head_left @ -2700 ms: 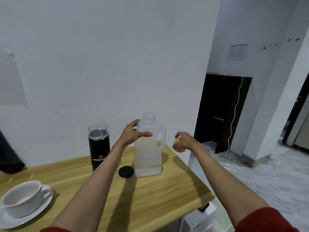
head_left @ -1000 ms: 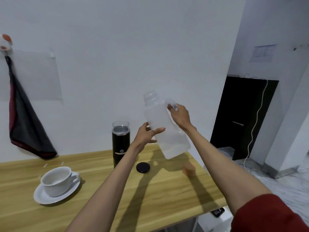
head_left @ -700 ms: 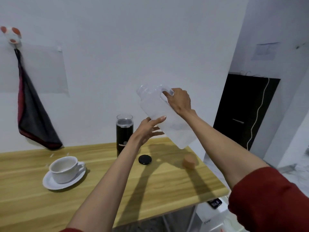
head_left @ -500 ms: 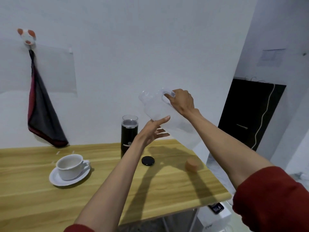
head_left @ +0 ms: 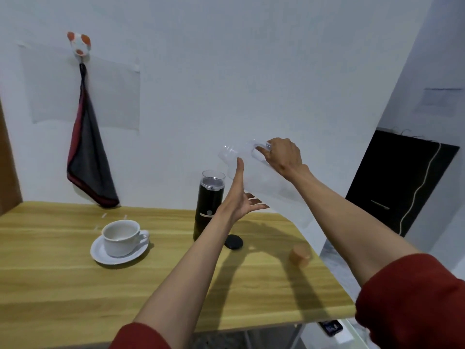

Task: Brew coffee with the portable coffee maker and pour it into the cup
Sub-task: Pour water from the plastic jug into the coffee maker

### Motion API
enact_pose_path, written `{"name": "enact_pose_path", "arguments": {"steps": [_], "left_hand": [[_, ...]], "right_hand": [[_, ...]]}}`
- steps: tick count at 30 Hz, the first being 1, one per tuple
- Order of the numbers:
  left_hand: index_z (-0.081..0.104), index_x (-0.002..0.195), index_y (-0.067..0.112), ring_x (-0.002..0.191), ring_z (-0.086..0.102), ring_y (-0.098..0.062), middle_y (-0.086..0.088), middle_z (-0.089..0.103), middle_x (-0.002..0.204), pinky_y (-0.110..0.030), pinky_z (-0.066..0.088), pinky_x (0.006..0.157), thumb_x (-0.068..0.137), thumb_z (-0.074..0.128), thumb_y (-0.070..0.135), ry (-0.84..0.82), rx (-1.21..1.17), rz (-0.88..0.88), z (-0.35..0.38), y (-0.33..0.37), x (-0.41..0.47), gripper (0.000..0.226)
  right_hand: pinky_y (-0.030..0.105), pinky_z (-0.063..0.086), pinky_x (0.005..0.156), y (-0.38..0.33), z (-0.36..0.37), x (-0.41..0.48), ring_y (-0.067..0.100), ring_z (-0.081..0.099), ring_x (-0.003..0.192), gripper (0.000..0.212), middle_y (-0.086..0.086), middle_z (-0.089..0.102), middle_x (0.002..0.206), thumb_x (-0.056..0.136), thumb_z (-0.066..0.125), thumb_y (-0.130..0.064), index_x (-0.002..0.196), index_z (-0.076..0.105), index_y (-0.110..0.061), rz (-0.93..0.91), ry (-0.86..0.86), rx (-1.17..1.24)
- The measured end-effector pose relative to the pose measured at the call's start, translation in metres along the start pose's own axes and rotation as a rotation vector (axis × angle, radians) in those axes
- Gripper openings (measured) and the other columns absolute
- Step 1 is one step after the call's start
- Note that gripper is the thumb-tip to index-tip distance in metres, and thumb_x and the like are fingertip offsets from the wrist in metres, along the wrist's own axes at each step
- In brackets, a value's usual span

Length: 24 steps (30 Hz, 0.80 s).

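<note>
- Right hand (head_left: pixel 284 157) curled its fingers (head_left: pixel 264 147) round the handle of the tilted clear jug (head_left: pixel 261 180), above the coffee maker (head_left: pixel 210 205).
- Left hand (head_left: pixel 241 200), fingers spread straight, touched the jug's side.

A home room is suggested: a wooden table (head_left: pixel 75 285) is set against a white wall (head_left: pixel 226 71), a cloth (head_left: pixel 88 172) is hung from a decorative hook (head_left: pixel 80 45), and a cup (head_left: pixel 120 238) is placed on a saucer (head_left: pixel 99 253).
</note>
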<state>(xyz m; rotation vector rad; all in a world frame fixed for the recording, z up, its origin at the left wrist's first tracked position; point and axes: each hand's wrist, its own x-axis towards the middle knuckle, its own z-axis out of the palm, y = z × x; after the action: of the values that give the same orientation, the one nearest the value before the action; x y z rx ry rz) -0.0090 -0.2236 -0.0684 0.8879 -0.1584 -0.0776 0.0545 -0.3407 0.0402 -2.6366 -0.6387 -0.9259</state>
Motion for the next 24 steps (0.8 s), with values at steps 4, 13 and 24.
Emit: {"name": "enact_pose_path", "arguments": {"steps": [4,13,24], "left_hand": [[0.063,0.128,0.029,0.108,0.070,-0.033,-0.006,0.073,0.119,-0.058,0.055,0.090,0.063,0.057,0.092,0.018,-0.065,-0.012,-0.002,-0.006,0.001,0.092],[0.058,0.131,0.020,0.113,0.066,-0.039,-0.015,0.064,0.130,-0.062,0.051,0.095,0.062,0.060,0.091,0.044,-0.228,-0.066,0.000,-0.023,0.000,0.099],[0.052,0.137,0.015,0.116,0.062,-0.043,-0.019,0.059,0.132,-0.063,0.052,0.092,0.061,0.063,0.089,0.059,-0.338,-0.107,0.003,-0.029,-0.003,0.107]], "right_hand": [[0.033,0.029,0.057,-0.002,0.003,0.004,0.034,0.045,0.065,0.059,0.002,0.044,0.059,0.097,0.050,-0.057,0.057,0.034,-0.017,-0.026,-0.052,-0.042],[0.032,0.032,0.061,-0.003,0.006,0.002,0.034,0.045,0.068,0.059,0.007,0.049,0.067,0.099,0.050,-0.055,0.059,0.033,-0.016,-0.071,-0.125,-0.128],[0.033,0.034,0.061,-0.003,0.011,0.004,0.032,0.049,0.069,0.052,0.008,0.054,0.072,0.098,0.051,-0.054,0.073,0.051,-0.008,-0.112,-0.157,-0.212]]}}
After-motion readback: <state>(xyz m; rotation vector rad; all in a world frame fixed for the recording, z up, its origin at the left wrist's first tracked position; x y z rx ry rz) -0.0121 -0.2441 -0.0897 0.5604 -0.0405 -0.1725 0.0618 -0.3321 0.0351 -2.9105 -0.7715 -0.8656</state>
